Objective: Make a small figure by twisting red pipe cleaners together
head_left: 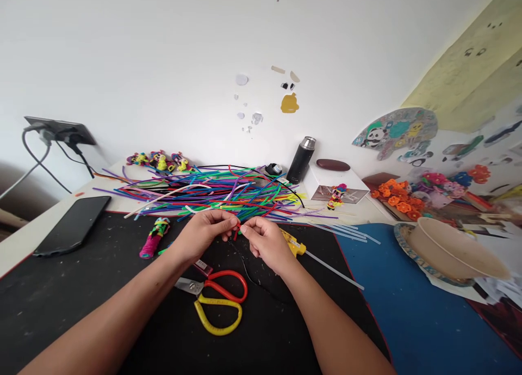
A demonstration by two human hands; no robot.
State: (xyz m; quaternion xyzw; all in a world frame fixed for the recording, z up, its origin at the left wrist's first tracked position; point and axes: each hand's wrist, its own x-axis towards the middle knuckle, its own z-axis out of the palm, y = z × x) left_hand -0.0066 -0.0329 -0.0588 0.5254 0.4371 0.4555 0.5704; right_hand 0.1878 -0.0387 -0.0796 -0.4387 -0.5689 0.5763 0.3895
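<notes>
Between my two hands is a short piece of red pipe cleaner [236, 233], partly covered by the fingertips. My left hand [207, 231] pinches it from one side, and my right hand [263, 239] has thumb and finger closed on its other side. Just behind them spreads a big heap of coloured pipe cleaners [212, 192]. Scissors [218, 301] with one red and one yellow handle lie below the hands. Left of my left hand is a small pipe-cleaner figure [155, 238] with a pink lower part. A yellow glue gun [294, 243] is partly hidden behind my right hand.
A black phone [73, 225] lies on the left. At the back stand a black thermos [300, 160], a white box [336, 184] and several finished figures [159, 161]. Glue sticks [346, 232] lie right, near a beige bowl [457, 250]. A black cable [255, 281] crosses the mat.
</notes>
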